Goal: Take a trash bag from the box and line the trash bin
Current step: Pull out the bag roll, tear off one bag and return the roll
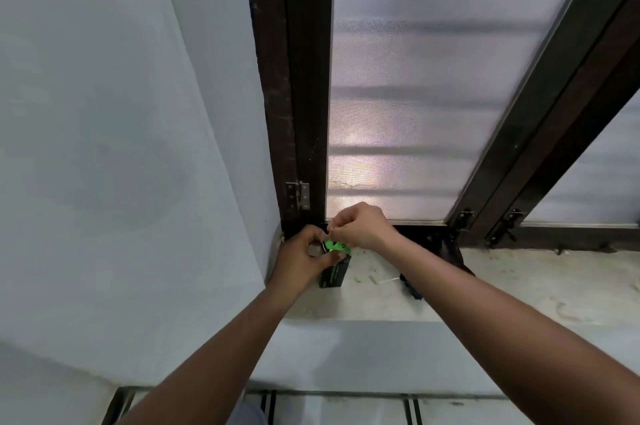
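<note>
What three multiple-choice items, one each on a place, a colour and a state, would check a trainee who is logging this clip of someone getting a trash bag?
1. Where does the box stand?
A. On the window sill, in the corner by the wall
B. On the floor tiles
C. Hung on the window hinge

2. What colour is the top of the box?
A. Red
B. Bright green
C. Yellow

3. What are the hands doing?
A. Both hang idle
B. Only one touches the box
C. The left hand holds the box while the right hand pinches something at its top

Answers:
1 A, the box rests on the sill beside the wall.
2 B, its upper flap is bright green over a dark body.
3 C, the left fingers wrap the box and the right fingertips pinch above it.
</note>
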A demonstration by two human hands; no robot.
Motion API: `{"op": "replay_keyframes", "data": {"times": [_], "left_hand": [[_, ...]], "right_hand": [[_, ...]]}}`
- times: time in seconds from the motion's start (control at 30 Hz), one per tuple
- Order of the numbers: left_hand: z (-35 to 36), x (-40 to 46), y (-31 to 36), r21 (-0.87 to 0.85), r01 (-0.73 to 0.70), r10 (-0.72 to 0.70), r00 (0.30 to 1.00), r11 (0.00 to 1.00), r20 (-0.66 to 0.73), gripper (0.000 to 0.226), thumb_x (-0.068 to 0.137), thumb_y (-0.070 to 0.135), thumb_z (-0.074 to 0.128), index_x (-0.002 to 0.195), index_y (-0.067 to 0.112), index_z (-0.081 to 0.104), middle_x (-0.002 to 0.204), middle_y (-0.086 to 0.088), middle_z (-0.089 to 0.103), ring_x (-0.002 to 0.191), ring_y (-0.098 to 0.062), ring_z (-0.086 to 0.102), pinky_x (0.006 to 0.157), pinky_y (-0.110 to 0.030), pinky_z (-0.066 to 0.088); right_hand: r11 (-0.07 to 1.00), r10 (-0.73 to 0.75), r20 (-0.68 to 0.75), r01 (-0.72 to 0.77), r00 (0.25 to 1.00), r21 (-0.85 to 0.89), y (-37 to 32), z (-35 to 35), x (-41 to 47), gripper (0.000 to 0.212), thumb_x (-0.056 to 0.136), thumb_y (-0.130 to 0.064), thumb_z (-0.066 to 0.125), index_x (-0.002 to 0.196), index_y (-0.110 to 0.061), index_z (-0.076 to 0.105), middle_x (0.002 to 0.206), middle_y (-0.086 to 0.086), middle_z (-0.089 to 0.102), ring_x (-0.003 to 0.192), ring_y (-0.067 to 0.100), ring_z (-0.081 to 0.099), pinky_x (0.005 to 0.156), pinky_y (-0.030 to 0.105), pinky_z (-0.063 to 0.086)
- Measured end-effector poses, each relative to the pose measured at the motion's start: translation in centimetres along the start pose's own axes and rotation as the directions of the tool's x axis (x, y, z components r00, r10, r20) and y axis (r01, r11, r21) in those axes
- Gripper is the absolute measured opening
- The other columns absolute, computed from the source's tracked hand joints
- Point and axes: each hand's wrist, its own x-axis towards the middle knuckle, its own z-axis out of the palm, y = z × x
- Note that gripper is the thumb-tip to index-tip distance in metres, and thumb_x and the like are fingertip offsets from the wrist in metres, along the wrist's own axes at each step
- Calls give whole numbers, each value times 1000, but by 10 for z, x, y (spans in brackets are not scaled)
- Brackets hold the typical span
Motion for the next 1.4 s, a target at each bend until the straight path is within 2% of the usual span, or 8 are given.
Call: {"op": "replay_keyframes", "data": {"times": [0.1,0.27,0.67,0.8,1.0,1.13,1.23,1.4], "left_hand": [[-3,1,-2,-57,14,-14,1000,998,5,39,74,34,90,99,28,61,106,14,69,101,-7,64,68,-4,42],[-5,2,-6,-100,59,-58,998,993,9,43,71,33,91,103,27,63,115,10,69,112,-12,62,92,-30,52],[1,-1,-11,-23,-42,43,999,999,28,51,77,13,83,111,33,51,110,15,65,100,2,62,76,-12,48],[5,-4,-13,62,-95,92,995,994,44,41,84,19,76,114,37,55,122,12,65,93,-7,70,79,-23,56],[10,4,-11,172,-71,66,997,983,30,32,86,33,78,105,43,55,121,4,65,89,-15,68,68,-22,50],[16,5,-5,177,13,14,989,984,-148,30,90,55,64,102,31,52,100,2,65,86,-16,65,69,-31,50],[22,5,-6,45,152,-137,961,987,-242,41,91,66,53,97,25,54,87,1,70,76,-20,72,68,-42,62],[18,9,-21,223,313,-273,943,923,-193,30,92,24,53,118,14,65,95,-13,76,88,-32,74,80,-41,61]], "right_hand": [[990,-73,-6,72,997,-119,-4,9,-1,10,79,-21,78,89,-22,79,75,-9,69,75,10,65,59,17,46],[979,-137,-50,128,989,-160,-1,19,-4,14,84,-21,74,97,-21,78,85,-3,73,75,11,67,54,15,42],[945,-246,-143,204,959,-257,16,29,-13,22,82,-25,79,103,-26,74,102,-4,68,95,19,65,76,30,52],[913,-301,-111,252,947,-322,23,29,-23,35,85,-17,67,116,-30,55,110,-12,74,97,17,68,76,31,51],[967,-61,-346,141,936,213,53,26,-47,32,77,-7,69,103,-24,62,106,-6,70,98,10,68,84,28,56],[995,76,-131,-67,989,69,82,39,-60,61,71,-30,83,126,-31,58,120,-6,52,112,16,58,95,38,52],[910,217,-59,-180,974,375,87,48,-58,43,80,-26,82,118,-30,63,99,-2,69,86,18,67,88,45,60],[890,298,-185,-203,936,407,85,47,-38,32,86,-14,71,114,-28,76,86,-1,77,67,16,66,78,33,61]]}}
